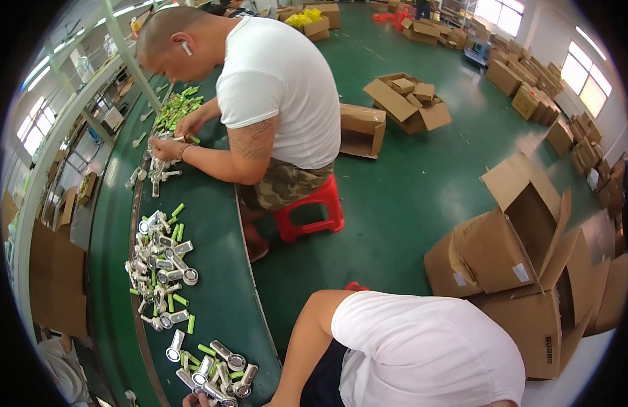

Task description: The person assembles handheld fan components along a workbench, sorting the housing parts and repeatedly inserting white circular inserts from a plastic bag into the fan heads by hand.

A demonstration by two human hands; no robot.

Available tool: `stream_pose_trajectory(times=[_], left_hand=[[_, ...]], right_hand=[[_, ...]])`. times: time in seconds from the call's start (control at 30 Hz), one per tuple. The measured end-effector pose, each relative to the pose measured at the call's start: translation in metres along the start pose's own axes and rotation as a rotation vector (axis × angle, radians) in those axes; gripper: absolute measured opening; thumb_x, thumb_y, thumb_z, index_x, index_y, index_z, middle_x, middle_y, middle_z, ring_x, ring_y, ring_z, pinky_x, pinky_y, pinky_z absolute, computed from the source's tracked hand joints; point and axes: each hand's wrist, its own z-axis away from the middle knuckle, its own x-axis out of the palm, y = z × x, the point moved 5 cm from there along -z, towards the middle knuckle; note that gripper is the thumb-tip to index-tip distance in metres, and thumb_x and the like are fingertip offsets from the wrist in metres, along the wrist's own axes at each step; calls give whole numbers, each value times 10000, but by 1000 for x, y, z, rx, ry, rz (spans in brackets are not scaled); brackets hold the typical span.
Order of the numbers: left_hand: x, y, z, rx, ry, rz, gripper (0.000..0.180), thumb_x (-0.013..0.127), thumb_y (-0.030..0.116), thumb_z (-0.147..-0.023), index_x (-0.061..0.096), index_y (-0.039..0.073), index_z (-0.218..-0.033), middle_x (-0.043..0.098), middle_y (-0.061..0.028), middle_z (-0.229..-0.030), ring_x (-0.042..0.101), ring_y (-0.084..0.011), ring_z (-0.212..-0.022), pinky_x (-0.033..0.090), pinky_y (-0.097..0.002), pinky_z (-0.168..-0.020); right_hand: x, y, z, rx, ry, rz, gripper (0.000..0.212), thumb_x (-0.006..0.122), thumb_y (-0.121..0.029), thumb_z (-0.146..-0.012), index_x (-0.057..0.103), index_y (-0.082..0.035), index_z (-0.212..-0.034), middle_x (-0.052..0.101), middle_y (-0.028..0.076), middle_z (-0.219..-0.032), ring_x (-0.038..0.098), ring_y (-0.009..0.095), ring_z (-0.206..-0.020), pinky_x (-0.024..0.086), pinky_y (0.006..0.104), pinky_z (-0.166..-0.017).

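Neither my left hand nor my right hand can be made out as mine. At the lower edge, the fingertips of a person touch a near pile of silver-white handheld fan bodies mixed with green battery cells. This person, in a white shirt, leans in from the bottom, with the head out of view. Farther along lies a longer heap of the same fan bodies, with green cells among them. A seated co-worker works with both hands on small white parts beside a pile of green cells.
The dark green workbench runs away along the left, beside a metal frame. A red stool stands under the co-worker. Open cardboard boxes crowd the right; other boxes sit on the green floor.
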Motion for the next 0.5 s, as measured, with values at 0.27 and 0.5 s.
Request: stream_pose_trajectory(times=[0.27, 0.5], left_hand=[[4, 24, -3, 61, 124, 25, 310, 755, 183, -850, 609, -44, -1002, 642, -131, -842, 589, -218, -734, 497, -358, -678], [-24, 41, 17, 238, 344, 719, 310, 573, -3, -933, 490, -27, -1231, 622, -183, -1066, 634, -283, -866, 531, -420, -737]], right_hand=[[-2, 5, -5, 0, -214, -18, 216, 574, -167, -886, 661, 8, -979, 612, 208, -992, 591, 354, -920, 483, 465, -784], [1, 6, 1, 30, -291, -126, 223, 478, -167, -887, 603, -18, -995, 579, 219, -1056, 566, 361, -1039, 445, 423, -952]])
